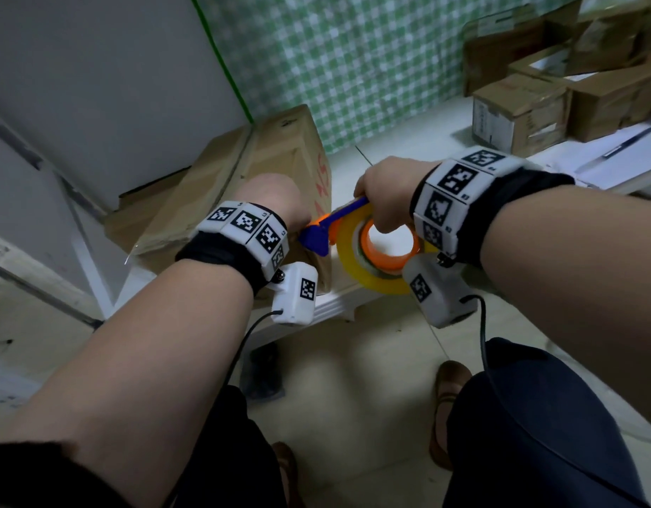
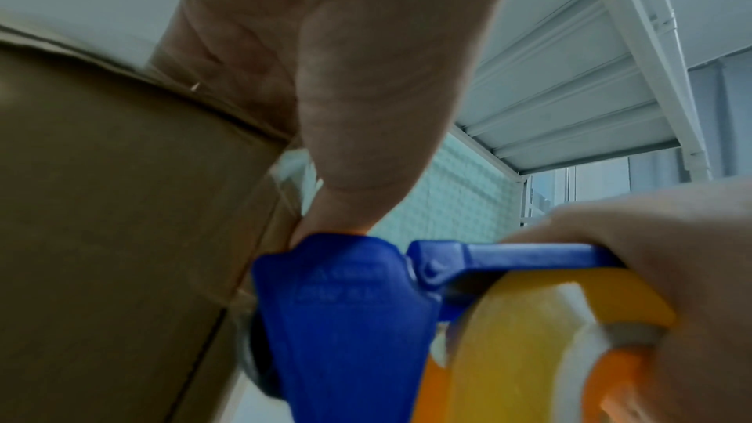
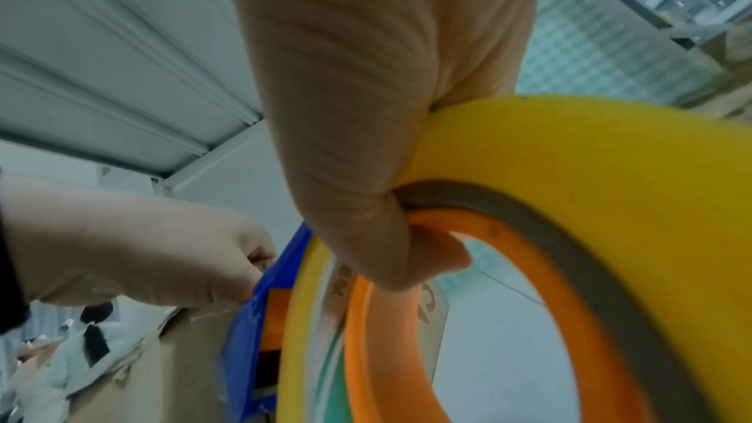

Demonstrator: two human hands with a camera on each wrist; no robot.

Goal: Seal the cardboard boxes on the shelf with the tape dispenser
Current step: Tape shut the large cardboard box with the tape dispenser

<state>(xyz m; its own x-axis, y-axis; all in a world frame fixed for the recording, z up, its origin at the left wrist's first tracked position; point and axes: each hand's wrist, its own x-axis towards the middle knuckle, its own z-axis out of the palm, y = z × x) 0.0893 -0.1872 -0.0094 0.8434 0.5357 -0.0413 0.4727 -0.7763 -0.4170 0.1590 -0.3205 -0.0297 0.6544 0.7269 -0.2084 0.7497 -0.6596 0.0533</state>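
Observation:
A brown cardboard box (image 1: 250, 166) stands on the white shelf (image 1: 393, 144), left of centre. My left hand (image 1: 276, 199) grips its near top corner. In the left wrist view the thumb (image 2: 358, 140) runs down the box's side (image 2: 114, 205) onto clear tape, its tip touching the dispenser's blue head (image 2: 346, 317). My right hand (image 1: 390, 192) holds the tape dispenser (image 1: 316, 240) with fingers (image 3: 366, 108) curled through the orange core of the yellow tape roll (image 3: 569, 156). The blue head sits against the box's near edge. My left fingertips are hidden.
Several more cardboard boxes (image 1: 522, 115) are stacked at the shelf's back right, with white papers and a pen (image 1: 628, 148) in front of them. Flat cardboard (image 1: 144, 214) lies under the box. A white shelf post (image 1: 86, 258) stands at left. The upper shelf (image 2: 569, 76) is overhead.

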